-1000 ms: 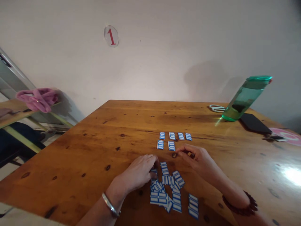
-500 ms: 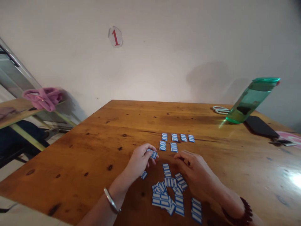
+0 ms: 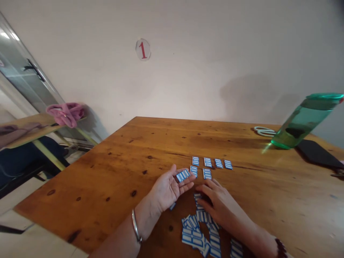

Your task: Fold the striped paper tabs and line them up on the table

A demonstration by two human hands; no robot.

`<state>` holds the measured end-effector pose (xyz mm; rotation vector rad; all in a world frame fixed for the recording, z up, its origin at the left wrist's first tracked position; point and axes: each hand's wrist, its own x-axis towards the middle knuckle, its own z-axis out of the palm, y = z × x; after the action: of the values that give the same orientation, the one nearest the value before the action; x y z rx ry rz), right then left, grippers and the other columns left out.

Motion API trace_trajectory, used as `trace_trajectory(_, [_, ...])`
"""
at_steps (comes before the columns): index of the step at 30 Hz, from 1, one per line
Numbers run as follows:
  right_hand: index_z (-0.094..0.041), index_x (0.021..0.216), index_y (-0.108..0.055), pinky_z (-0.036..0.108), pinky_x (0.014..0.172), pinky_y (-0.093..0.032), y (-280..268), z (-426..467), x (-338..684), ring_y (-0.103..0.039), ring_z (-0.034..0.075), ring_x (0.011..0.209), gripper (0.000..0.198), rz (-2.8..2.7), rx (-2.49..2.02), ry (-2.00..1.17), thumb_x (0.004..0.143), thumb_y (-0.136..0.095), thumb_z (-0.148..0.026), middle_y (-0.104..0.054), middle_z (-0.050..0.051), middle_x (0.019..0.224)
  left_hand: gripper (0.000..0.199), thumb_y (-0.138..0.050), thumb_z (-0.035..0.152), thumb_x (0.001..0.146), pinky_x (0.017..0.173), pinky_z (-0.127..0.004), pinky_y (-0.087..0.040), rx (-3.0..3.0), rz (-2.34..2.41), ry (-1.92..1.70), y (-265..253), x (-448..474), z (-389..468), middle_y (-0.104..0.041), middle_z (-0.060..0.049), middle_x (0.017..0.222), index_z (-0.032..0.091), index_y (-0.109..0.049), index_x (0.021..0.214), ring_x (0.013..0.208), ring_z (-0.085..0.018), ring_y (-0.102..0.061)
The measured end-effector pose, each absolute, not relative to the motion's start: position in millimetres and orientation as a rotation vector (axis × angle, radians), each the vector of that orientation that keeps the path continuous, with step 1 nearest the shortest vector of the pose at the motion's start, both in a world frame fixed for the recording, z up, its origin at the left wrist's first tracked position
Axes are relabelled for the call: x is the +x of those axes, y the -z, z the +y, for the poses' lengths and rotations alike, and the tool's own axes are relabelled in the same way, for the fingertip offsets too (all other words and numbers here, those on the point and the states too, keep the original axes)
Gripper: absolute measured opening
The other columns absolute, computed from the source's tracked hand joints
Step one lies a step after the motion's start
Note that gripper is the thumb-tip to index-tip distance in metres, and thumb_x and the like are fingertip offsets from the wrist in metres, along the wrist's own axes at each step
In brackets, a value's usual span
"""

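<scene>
My left hand is turned palm up, with a small blue-bordered label sheet lying on its fingers. Over the upper end of a strip of similar labels, my right hand reaches down with thumb and forefinger apart; whether it touches the strip is hard to tell. Below the hands lies a loose pile of label sheets, overlapping each other. Beyond the fingers, several small label sheets are laid out in two rows. One more label piece is partly covered by my left wrist.
A green bottle stands at the right, beside a dark flat phone-like object and a coiled white cable. The wooden table meets the wall behind. Pink fabric rests on another table at left.
My left hand has rolled from a grip to palm up, showing the label sheet on its fingers. My right hand has moved onto the strip's end. The view has shifted left.
</scene>
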<state>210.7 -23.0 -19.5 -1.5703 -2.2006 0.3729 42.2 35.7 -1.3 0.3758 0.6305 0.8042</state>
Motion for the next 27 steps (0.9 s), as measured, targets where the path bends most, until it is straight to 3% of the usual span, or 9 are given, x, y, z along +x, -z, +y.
trace_trajectory(2, [-0.019, 0.092, -0.06, 0.038, 0.076, -0.042, 20, -23, 210, -0.051, 0.024, 0.09, 0.014, -2.208, -1.579, -0.401, 0.081, -0.051, -0.018, -0.057, 0.007, 0.092, 0.013, -0.045, 0.012, 0.086, 0.078, -0.03, -0.05, 0.434, 0.656, -0.819, 2, 43, 33, -0.068, -0.013, 0.085, 0.008, -0.057, 0.082, 0.082, -0.019, -0.066])
trace_trajectory(4, [-0.02, 0.088, -0.058, 0.037, 0.076, -0.042, 20, -23, 210, -0.05, 0.023, 0.09, 0.012, -2.207, -1.574, -0.426, 0.081, -0.05, -0.017, -0.057, 0.007, 0.092, 0.012, -0.046, 0.003, 0.081, 0.072, -0.029, -0.051, 0.506, 0.716, -0.833, 1, 45, 30, -0.069, -0.011, 0.081, 0.01, -0.055, 0.077, 0.074, -0.017, -0.066])
trace_trajectory(8, [-0.02, 0.08, -0.054, 0.035, 0.074, -0.041, 21, -22, 210, -0.05, 0.022, 0.086, 0.008, -2.191, -1.557, -0.445, 0.08, -0.049, -0.014, -0.057, 0.005, 0.088, 0.009, -0.05, 0.01, 0.08, 0.056, -0.026, -0.049, 0.647, 0.781, -0.866, 0, 45, 28, -0.068, -0.009, 0.075, 0.014, -0.052, 0.072, 0.062, -0.015, -0.064])
trace_trajectory(15, [-0.02, 0.077, -0.048, 0.032, 0.071, -0.04, 24, -20, 210, -0.049, 0.019, 0.079, 0.012, -2.117, -1.495, -0.5, 0.075, -0.048, -0.008, -0.055, 0.004, 0.081, 0.007, -0.062, 0.012, 0.07, 0.047, -0.016, -0.039, 0.883, 0.8, -1.024, 3, 40, 37, -0.068, -0.004, 0.072, 0.014, -0.056, 0.072, 0.055, -0.008, -0.057])
trace_trajectory(23, [-0.02, 0.079, -0.051, 0.03, 0.07, -0.041, 30, -19, 212, -0.053, 0.017, 0.076, 0.017, -2.041, -1.438, -0.51, 0.072, -0.044, -0.006, -0.059, 0.003, 0.08, 0.003, -0.052, 0.011, 0.081, 0.059, -0.025, -0.05, 0.602, 0.819, -1.005, -9, 48, 28, -0.068, -0.01, 0.082, 0.012, -0.054, 0.079, 0.067, -0.016, -0.065])
trace_trajectory(27, [-0.019, 0.074, -0.055, 0.028, 0.064, -0.04, 26, -17, 214, -0.052, 0.016, 0.068, 0.012, -1.916, -1.415, -0.559, 0.073, -0.047, -0.011, -0.06, 0.001, 0.072, 0.022, -0.043, 0.02, 0.087, 0.068, -0.029, -0.051, 0.486, 0.775, -0.949, -15, 53, 28, -0.067, -0.013, 0.079, 0.008, -0.058, 0.076, 0.071, -0.017, -0.065])
